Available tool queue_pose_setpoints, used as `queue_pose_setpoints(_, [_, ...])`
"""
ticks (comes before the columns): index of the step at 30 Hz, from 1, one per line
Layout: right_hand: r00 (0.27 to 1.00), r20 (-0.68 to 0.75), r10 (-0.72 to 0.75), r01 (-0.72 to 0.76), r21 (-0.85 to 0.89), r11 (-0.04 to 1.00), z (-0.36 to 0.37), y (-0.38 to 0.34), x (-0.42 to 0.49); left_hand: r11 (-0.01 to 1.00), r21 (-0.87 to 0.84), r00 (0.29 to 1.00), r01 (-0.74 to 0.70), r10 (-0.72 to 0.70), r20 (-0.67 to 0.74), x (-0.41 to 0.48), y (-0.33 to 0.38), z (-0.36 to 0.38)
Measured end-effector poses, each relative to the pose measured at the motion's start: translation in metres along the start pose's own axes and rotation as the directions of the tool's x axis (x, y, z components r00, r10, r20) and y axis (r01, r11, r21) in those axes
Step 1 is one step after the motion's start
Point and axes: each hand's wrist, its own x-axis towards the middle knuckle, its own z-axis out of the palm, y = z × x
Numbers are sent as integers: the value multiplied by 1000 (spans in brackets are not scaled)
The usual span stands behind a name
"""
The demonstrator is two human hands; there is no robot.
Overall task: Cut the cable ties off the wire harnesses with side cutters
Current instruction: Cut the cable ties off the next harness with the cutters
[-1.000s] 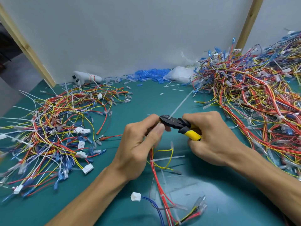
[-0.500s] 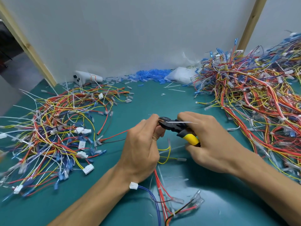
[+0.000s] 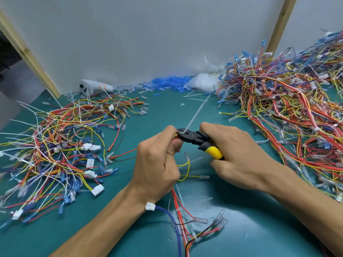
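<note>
Harness [image 3: 182,203] gripped in left hand [image 3: 157,164], cutters [image 3: 198,140] right hand [image 3: 239,156].

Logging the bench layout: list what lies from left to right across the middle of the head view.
From the left: left pile of wire harnesses → left hand → side cutters → right hand → right pile of wire harnesses.

One wide-angle view looks from the person's head, forward and down onto the green table [image 3: 161,115]. It sits close above the left hand [image 3: 156,164] and right hand [image 3: 239,160], which fill the middle, with the forearms entering from the near edge. The far white wall [image 3: 148,34] closes the top. The left post [image 3: 37,67] and right post [image 3: 280,25] splay outward toward the top.
</note>
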Motion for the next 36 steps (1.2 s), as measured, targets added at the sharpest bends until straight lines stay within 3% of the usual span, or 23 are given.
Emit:
queue_pose_setpoints(3, [999, -9, -35, 34, -30, 999, 0, 2, -1, 1000, 19, 1000, -23, 23, -1, 0, 3, -1])
queue_pose_setpoints(15, [999, -33, -3, 7, 125, 992, 3, -2, 0, 998, -69, 998, -10, 6, -59, -3, -2, 3])
queue_pose_setpoints(21, [999, -42, -20, 22, 50, 999, 4, 4, 0, 970, -240, 993, 51, -76, -95, -4, -5, 1])
queue_pose_setpoints(36, [1000, 26, -17, 11, 208, 978, 8, 3, -2, 984, -179, 999, 8, -14, -32, -5, -6, 2])
